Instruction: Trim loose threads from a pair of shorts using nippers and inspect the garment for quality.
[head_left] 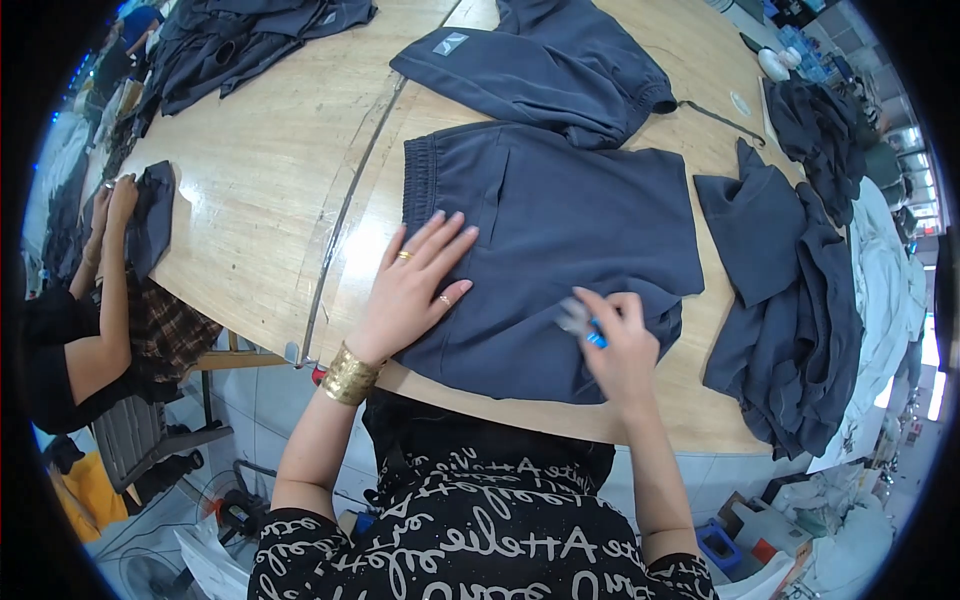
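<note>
A pair of dark grey-blue shorts lies on the wooden table in front of me, its ribbed elastic waistband to the left and a slit pocket near the top. My left hand rests flat on the shorts by the waistband, fingers spread. Over the lower right leg, my right hand is closed around small thread snips. Blue shows on their handle, and the silvery end is smeared by motion. Creases run through the cloth below this hand.
More dark garments lie beyond the shorts, at the far left and in a right-hand pile. A taped seam crosses the wooden table. At the left, a co-worker's hands hold dark cloth.
</note>
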